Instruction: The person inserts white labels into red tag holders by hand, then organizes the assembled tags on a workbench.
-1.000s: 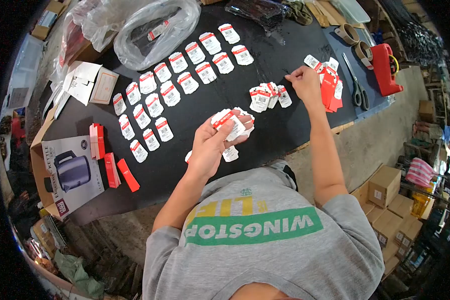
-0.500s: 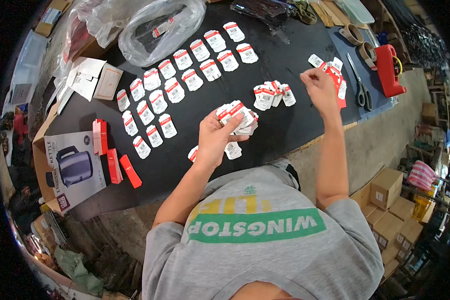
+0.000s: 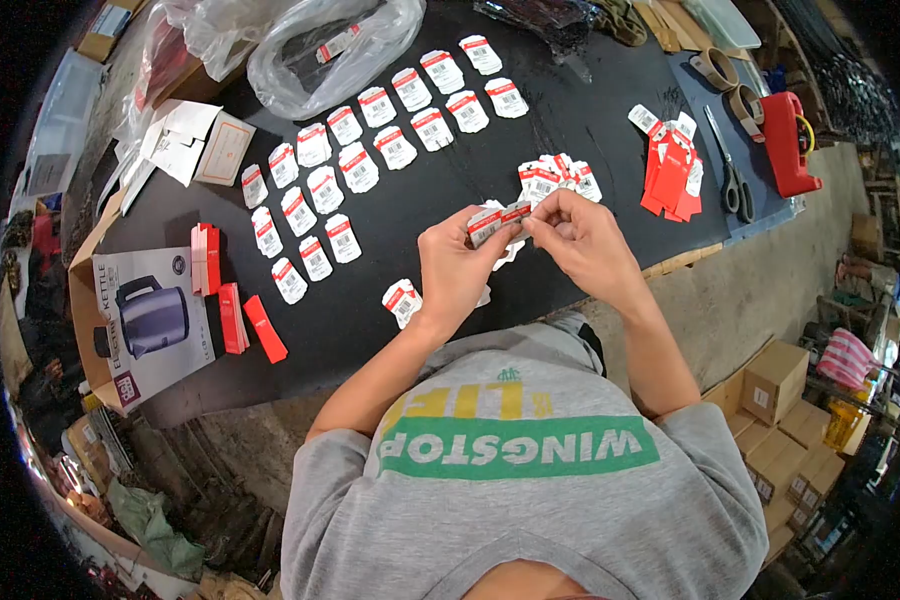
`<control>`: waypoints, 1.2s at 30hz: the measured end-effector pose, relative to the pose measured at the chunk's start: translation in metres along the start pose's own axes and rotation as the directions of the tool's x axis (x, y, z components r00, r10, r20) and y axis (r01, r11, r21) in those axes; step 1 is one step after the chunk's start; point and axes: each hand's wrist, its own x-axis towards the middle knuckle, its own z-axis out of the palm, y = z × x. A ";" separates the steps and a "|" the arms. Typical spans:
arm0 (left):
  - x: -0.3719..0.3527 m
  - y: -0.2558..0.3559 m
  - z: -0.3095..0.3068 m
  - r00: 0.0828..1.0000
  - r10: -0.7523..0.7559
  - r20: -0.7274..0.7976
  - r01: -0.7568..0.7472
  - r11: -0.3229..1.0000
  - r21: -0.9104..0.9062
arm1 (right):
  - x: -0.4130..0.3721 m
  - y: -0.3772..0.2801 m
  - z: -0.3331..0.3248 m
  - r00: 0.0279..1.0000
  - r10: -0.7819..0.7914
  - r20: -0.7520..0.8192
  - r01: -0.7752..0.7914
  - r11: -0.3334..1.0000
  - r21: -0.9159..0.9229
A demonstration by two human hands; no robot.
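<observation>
Right hand (image 3: 582,248), back from the red tags (image 3: 670,175), pinches a tag (image 3: 516,212) on the stack (image 3: 485,228) the left hand (image 3: 453,275) clasps.

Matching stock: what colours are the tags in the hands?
The tags are white with red bands; head view.

- A grey, short-sleeved T-shirt (image 3: 530,530) is worn; its cloth is heathered and lightly creased.
- A broad green band (image 3: 520,448) with slanted ends is printed across the chest.
- "WINGSTOP" is spelled on the band in white capitals.
- Large yellow letters (image 3: 470,403) are printed on the side of the band away from the neck, partly lost in a fold.
- A small green emblem (image 3: 509,375) is set just beyond them.
- The left sleeve (image 3: 320,480) and right sleeve (image 3: 710,450) are ended above the elbows.
- The forearms, left hand (image 3: 455,270) and right hand (image 3: 580,245) are left bare.
</observation>
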 end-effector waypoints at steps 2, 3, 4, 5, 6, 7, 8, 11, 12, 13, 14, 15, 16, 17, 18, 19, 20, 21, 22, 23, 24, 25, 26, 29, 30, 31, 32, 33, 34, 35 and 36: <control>-0.001 0.000 0.000 1.000 0.013 -0.001 -0.013 1.000 0.027 | -0.001 -0.004 0.000 1.000 0.001 -0.014 -0.001 1.000 0.000; -0.003 0.001 0.001 0.998 0.059 -0.005 -0.058 0.992 0.115 | -0.002 -0.009 -0.001 1.000 0.025 -0.020 -0.024 0.999 0.030; -0.004 0.002 0.001 0.994 0.105 -0.006 -0.101 0.974 0.203 | -0.002 -0.011 -0.001 0.999 0.049 -0.024 -0.047 0.997 0.061; -0.005 -0.001 0.002 0.994 0.105 -0.006 -0.101 0.974 0.203 | -0.002 -0.010 -0.001 0.999 0.049 -0.024 -0.047 0.997 0.062; -0.005 -0.007 0.005 0.971 0.240 -0.003 -0.232 0.938 0.256 | -0.002 -0.008 -0.003 0.997 0.082 -0.002 -0.081 0.990 0.116; -0.006 -0.010 0.006 0.928 0.372 0.008 -0.356 0.882 0.308 | -0.002 -0.006 -0.004 0.993 0.113 0.022 -0.115 0.979 0.170; -0.008 -0.011 0.003 0.910 0.412 0.051 -0.395 0.821 0.412 | -0.003 -0.007 -0.004 0.993 0.112 0.025 -0.114 0.979 0.171; -0.010 -0.016 0.001 0.885 0.454 0.103 -0.443 0.752 0.489 | -0.003 -0.008 -0.006 0.992 0.126 -0.005 -0.118 0.944 0.308; -0.010 -0.017 0.001 0.882 0.463 0.091 -0.445 0.751 0.488 | -0.001 -0.004 -0.009 0.988 0.129 0.082 -0.148 0.942 0.300; -0.010 -0.016 0.001 0.882 0.462 0.090 -0.443 0.752 0.488 | 0.001 -0.002 -0.011 0.977 0.133 0.167 -0.177 0.941 0.290; -0.011 -0.015 0.001 0.875 0.475 0.095 -0.456 0.740 0.494 | 0.004 -0.002 -0.014 0.977 0.134 0.168 -0.179 0.940 0.289; -0.011 -0.015 0.000 0.867 0.487 0.100 -0.467 0.729 0.501 | 0.006 -0.003 -0.016 0.970 0.115 0.213 -0.176 0.940 0.291; -0.011 -0.015 -0.001 0.868 0.487 0.098 -0.466 0.729 0.501 | 0.008 -0.005 -0.017 0.962 0.096 0.257 -0.172 0.940 0.293; -0.011 -0.015 -0.002 0.853 0.516 0.079 -0.479 0.714 0.510 | 0.011 -0.008 -0.016 0.961 0.096 0.260 -0.173 0.940 0.293; -0.011 -0.016 -0.004 0.837 0.544 0.061 -0.492 0.699 0.519 | 0.014 -0.011 -0.014 0.951 0.137 0.276 -0.211 0.942 0.261; -0.011 -0.015 -0.006 0.838 0.543 0.060 -0.490 0.700 0.520 | 0.017 -0.013 -0.012 0.940 0.178 0.291 -0.249 0.941 0.228; -0.010 -0.014 -0.008 0.842 0.538 0.048 -0.479 0.703 0.526 | 0.019 -0.015 -0.010 0.940 0.179 0.292 -0.250 0.941 0.228; -0.009 -0.014 -0.010 0.845 0.533 0.035 -0.467 0.705 0.533 | 0.021 -0.017 -0.007 0.941 0.155 0.300 -0.228 0.947 0.226; -0.008 -0.013 -0.010 0.845 0.534 0.033 -0.466 0.705 0.534 | 0.024 -0.018 -0.006 0.942 0.131 0.309 -0.206 0.952 0.225; -0.007 -0.012 -0.011 0.843 0.537 -0.008 -0.457 0.724 0.517 | 0.025 -0.017 -0.005 0.941 0.130 0.312 -0.206 0.952 0.225; -0.007 -0.011 -0.012 0.842 0.537 -0.050 -0.446 0.744 0.498 | 0.026 -0.015 -0.004 0.929 0.141 0.342 -0.226 0.948 0.225; -0.006 -0.010 -0.012 0.843 0.535 -0.053 -0.442 0.746 0.499 | 0.027 -0.014 -0.003 0.916 0.151 0.372 -0.246 0.943 0.224; -0.005 -0.008 -0.013 0.827 0.559 -0.062 -0.463 0.739 0.489 | 0.028 -0.013 -0.002 0.915 0.152 0.375 -0.248 0.943 0.222; -0.005 -0.012 -0.012 0.842 0.535 -0.077 -0.454 0.777 0.435 | 0.030 -0.012 0.005 0.975 0.045 0.216 -0.053 0.998 0.033; -0.006 -0.013 -0.011 0.870 0.488 -0.077 -0.424 0.817 0.390 | 0.034 -0.010 0.006 0.995 -0.042 0.094 0.038 0.998 0.043; -0.009 -0.012 -0.010 0.871 0.486 -0.077 -0.422 0.819 0.389 | 0.038 -0.009 0.008 0.991 -0.130 -0.030 0.131 0.990 0.043; -0.015 -0.010 -0.010 0.962 0.268 -0.052 -0.239 0.918 0.316 | 0.044 -0.008 0.010 0.987 -0.138 -0.079 0.142 0.989 0.049; -0.020 -0.009 -0.009 0.999 0.037 -0.008 -0.034 0.968 0.248 | 0.051 -0.009 0.012 0.987 -0.138 -0.079 0.142 0.989 0.049; -0.022 -0.010 -0.007 0.995 -0.094 0.021 0.089 0.982 0.165 | 0.059 -0.009 0.014 0.987 -0.148 -0.060 0.150 0.988 0.038; -0.024 -0.010 -0.005 0.984 -0.169 0.054 0.167 0.985 0.038 | 0.068 -0.010 0.016 0.987 -0.158 -0.040 0.159 0.987 0.027; -0.026 -0.011 -0.005 0.977 -0.204 0.068 0.204 0.979 0.012 | 0.079 -0.008 0.021 0.989 -0.141 -0.036 0.143 0.988 0.066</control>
